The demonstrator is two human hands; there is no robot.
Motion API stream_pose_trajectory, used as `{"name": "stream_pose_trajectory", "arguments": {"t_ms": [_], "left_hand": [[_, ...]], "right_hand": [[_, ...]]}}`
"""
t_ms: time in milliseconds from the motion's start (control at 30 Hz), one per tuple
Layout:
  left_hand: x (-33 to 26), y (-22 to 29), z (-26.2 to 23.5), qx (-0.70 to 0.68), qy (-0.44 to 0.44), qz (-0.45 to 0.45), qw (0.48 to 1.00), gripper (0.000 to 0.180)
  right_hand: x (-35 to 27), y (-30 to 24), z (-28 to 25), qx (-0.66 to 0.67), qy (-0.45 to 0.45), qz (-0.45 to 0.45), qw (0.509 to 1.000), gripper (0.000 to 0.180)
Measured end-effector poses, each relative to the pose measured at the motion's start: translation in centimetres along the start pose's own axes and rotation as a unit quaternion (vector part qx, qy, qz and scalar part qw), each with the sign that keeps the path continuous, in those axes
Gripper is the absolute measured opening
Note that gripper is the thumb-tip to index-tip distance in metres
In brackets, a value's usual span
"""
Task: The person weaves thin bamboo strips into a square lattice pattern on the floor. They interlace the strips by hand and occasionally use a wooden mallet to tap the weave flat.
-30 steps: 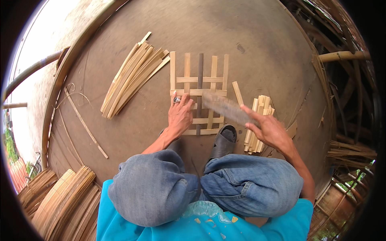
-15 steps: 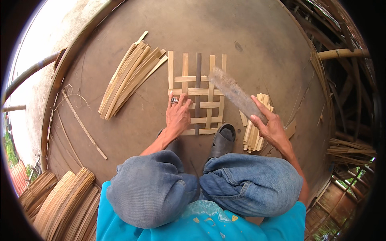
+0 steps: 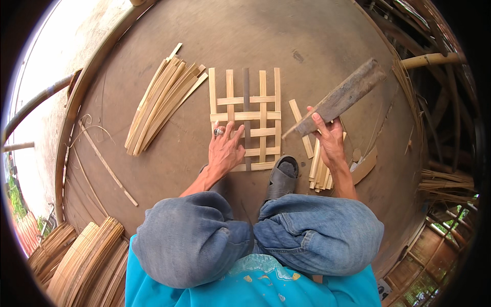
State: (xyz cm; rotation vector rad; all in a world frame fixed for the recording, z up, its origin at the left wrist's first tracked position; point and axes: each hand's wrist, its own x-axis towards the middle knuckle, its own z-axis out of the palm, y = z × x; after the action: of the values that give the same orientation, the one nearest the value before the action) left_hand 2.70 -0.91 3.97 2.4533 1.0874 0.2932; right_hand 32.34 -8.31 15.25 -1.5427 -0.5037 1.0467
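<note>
A lattice of pale bamboo strips lies flat on the floor before me, with one dark strip running lengthwise through its middle. My left hand, a ring on one finger, rests on the lattice's left side with its fingers spread. Right of the lattice, my right hand grips a worn, flat grey bar. The bar slants from a narrow tip at lower left to a broad end at upper right, above the floor. Whether it is wood or metal, I cannot tell. Below that hand lies a small pile of short bamboo strips.
A bundle of longer bamboo strips lies at left. One loose strip is beside the short pile. Thin slivers lie farther left, and thick stacks of strips stand at lower left. My sandalled foot is close to the lattice.
The grey bar has swung from pointing up-left over the lattice's right edge to pointing up-right, away from it. My left hand stays on the lattice.
</note>
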Motion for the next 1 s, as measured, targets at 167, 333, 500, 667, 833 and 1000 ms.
{"name": "stream_pose_trajectory", "arguments": {"t_ms": [167, 333, 500, 667, 833, 1000], "left_hand": [[-0.3, 0.3, -0.2, -0.021, -0.052, -0.027, 0.998, 0.086], [-0.6, 0.5, 0.0, 0.021, -0.073, -0.007, 0.997, 0.106], [-0.7, 0.2, 0.8, 0.023, -0.08, -0.015, 0.996, 0.109], [-0.5, 0.1, 0.9, 0.022, -0.061, -0.002, 0.998, 0.105], [-0.6, 0.0, 1.1, 0.021, -0.065, -0.003, 0.998, 0.102], [-0.6, 0.0, 1.2, 0.016, -0.065, -0.009, 0.998, 0.102]], "right_hand": [[2.5, 7.6, -0.5, 0.138, 0.106, 0.091, 0.98, 0.065], [3.1, 10.8, -1.0, 0.157, 0.173, 0.08, 0.969, 0.061], [3.2, 12.0, -0.2, 0.2, 0.178, 0.07, 0.961, 0.065], [3.2, 15.1, -1.5, 0.266, 0.179, 0.117, 0.94, 0.065], [2.0, 15.2, -1.6, 0.206, 0.193, 0.159, 0.946, 0.055], [1.6, 9.7, -4.0, -0.09, -0.021, 0.326, 0.941, 0.066]]}}
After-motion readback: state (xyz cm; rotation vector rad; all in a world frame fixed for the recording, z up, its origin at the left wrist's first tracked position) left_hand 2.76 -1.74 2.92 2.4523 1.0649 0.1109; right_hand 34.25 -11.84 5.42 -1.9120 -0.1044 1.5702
